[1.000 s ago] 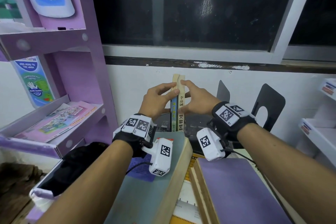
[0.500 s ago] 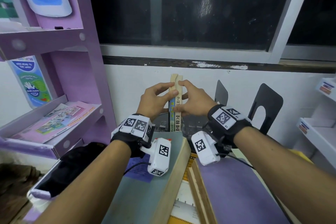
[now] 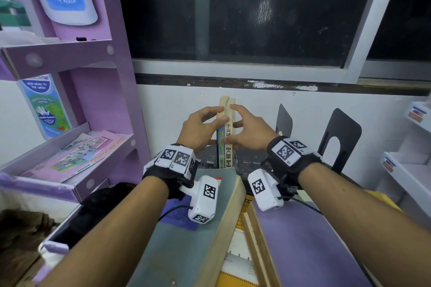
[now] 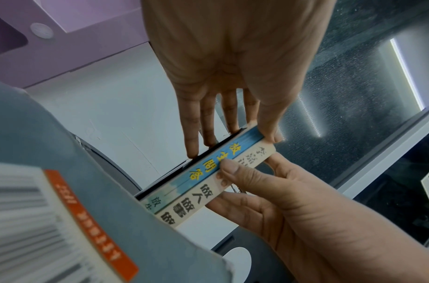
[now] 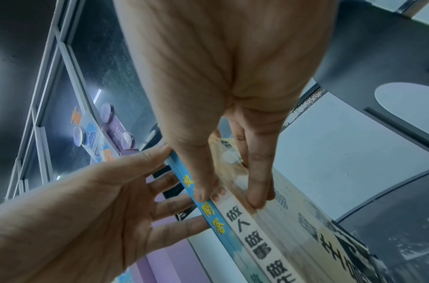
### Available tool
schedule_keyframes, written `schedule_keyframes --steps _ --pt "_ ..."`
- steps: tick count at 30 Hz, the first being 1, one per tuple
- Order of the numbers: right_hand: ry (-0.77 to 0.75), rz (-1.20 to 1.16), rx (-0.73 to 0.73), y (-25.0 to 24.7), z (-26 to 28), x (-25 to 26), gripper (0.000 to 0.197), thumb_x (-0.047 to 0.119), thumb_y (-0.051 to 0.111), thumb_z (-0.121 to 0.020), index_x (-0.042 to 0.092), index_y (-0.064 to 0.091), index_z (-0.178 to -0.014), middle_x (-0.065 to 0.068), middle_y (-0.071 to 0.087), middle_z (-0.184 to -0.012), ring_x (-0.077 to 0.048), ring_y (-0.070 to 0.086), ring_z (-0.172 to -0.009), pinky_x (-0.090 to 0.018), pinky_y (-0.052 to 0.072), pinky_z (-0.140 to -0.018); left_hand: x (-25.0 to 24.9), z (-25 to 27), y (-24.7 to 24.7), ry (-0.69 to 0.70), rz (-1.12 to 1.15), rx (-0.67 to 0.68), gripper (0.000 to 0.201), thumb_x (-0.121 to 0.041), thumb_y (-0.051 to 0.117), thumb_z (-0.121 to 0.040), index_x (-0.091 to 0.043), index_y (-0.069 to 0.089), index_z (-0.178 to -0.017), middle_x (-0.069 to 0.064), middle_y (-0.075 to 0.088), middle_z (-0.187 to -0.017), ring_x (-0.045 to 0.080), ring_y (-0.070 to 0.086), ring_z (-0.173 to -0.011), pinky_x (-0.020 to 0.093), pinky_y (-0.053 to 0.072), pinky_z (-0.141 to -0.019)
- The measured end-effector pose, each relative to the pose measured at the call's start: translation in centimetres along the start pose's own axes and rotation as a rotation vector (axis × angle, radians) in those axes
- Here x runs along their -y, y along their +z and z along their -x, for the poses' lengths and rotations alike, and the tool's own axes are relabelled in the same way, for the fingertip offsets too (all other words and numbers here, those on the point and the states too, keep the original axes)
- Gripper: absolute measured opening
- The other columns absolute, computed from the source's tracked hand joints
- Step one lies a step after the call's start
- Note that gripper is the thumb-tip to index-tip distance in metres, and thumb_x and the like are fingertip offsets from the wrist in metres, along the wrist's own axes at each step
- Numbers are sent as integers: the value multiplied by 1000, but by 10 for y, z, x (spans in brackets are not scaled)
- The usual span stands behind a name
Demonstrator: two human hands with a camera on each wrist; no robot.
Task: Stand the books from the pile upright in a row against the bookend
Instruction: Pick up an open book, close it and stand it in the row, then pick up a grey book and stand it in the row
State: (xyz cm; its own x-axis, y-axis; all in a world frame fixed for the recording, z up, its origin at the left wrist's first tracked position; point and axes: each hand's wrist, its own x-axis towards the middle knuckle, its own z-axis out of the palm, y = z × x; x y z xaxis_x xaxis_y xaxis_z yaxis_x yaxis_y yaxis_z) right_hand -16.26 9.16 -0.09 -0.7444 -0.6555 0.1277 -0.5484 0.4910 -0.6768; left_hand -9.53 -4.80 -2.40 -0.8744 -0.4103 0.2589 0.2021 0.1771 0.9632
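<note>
Left hand: the left hand (image 3: 201,127) presses against the left face of the blue-spined book (image 3: 220,144); its fingers (image 4: 193,132) lie straight along the cover while the thumb lies across the spines, so it grasps the pair from that side.
Right hand: the right hand (image 3: 247,131) grasps the cream-spined book (image 3: 229,144), thumb on the spines and fingers on its right cover.
Books held: both stand upright, spines toward the person, touching one another, squeezed between the two hands.
Spines: in the left wrist view the blue-spined book (image 4: 206,164) carries yellow characters; the cream-spined book (image 4: 203,193) beside it carries dark ones.
Bookends: a black bookend (image 3: 285,121) stands just right of the right hand; a second black bookend (image 3: 340,137) stands further right, near the wall.
Pile: below the left wrist lies a grey book (image 3: 186,247); below the right wrist lies a purple book (image 3: 307,249), with further books between and under them.
Left of the hands: a purple shelf unit (image 3: 105,91) with a leaflet (image 3: 74,157) on one shelf.
Beyond the hands: a dark window (image 3: 245,11) above a white wall.
</note>
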Motion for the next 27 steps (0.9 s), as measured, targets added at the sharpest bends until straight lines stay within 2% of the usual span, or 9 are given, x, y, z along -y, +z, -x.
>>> schedule_keyframes --steps 3,5,10,14,18,20,23,25,27 --pt "18 34 -6 0 2 -1 99 26 80 -78 29 15 -152 -12 53 -138 -28 61 -112 -31 50 -93 -1 2 2 5 -12 28 29 -25 65 -91 -22 62 -120 1 61 -130 21 67 -102 47 59 -77" --pt "28 55 1 -1 6 0 100 27 78 -79 28 11 -154 -12 51 -141 -26 54 -122 -26 43 -90 -2 3 3 13 -29 39 30 -25 64 -92 -22 60 -121 1 58 -132 22 67 -103 48 59 -79" --pt "44 77 54 -2 15 6 102 25 76 -82 26 5 -154 -13 49 -142 -25 50 -128 -32 47 -94 -6 8 2 -11 -91 42 27 -28 60 -93 -28 59 -120 -4 57 -133 20 65 -106 42 56 -82" --pt "49 114 87 -6 26 16 97 26 73 -84 22 5 -154 -12 51 -141 -25 53 -125 -31 47 -91 -13 16 -2 -19 -189 36 26 -33 58 -94 -31 57 -120 -7 59 -130 20 59 -113 41 52 -84" --pt "122 146 122 -10 39 28 75 28 70 -86 19 25 -145 -11 56 -128 -29 65 -99 -40 59 -76 -21 29 -8 -76 -211 10 39 -36 56 -95 -24 48 -131 -2 59 -125 20 57 -110 42 48 -90" --pt "173 163 154 -10 47 34 70 32 71 -85 17 32 -142 -9 59 -120 -28 66 -94 -44 61 -72 -25 38 -12 -117 -241 20 45 -38 55 -95 -23 44 -135 0 58 -122 22 56 -112 42 48 -89" --pt "192 216 173 -12 63 43 65 37 69 -86 13 39 -138 -8 58 -122 -27 64 -98 -41 58 -79 -28 53 -19 -159 -306 37 49 -39 55 -94 -23 40 -138 -1 56 -120 23 56 -112 40 47 -89" --pt "185 216 168 -13 75 49 61 37 66 -88 12 41 -138 -8 58 -122 -26 64 -96 -38 58 -77 -31 64 -26 -182 -342 44 51 -40 56 -94 -22 40 -139 1 55 -125 24 55 -113 39 45 -90" --pt "187 219 178 -13 87 54 57 39 65 -90 12 44 -136 -6 61 -108 -23 64 -87 -34 56 -71 -32 74 -32 -209 -380 46 52 -41 57 -93 -22 41 -138 2 55 -129 24 55 -114 40 44 -94"
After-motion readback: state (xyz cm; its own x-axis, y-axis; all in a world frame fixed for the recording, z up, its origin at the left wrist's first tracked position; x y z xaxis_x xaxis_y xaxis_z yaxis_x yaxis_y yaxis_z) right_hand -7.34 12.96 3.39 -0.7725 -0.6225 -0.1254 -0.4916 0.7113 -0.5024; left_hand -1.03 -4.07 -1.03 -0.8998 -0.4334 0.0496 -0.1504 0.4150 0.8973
